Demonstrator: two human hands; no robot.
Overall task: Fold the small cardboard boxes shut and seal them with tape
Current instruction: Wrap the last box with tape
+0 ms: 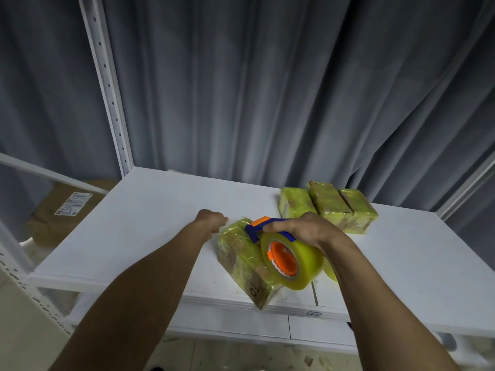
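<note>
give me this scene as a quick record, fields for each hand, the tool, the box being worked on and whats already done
left hand: fingers curled at the far end of the cardboard box; what it pinches is unclear
right hand: grips the tape dispenser, held over the cardboard box
box in work: wrapped in yellowish tape, lying at the front edge of the white shelf
done: three taped boxes side by side, back right
backdrop: grey curtain
</note>
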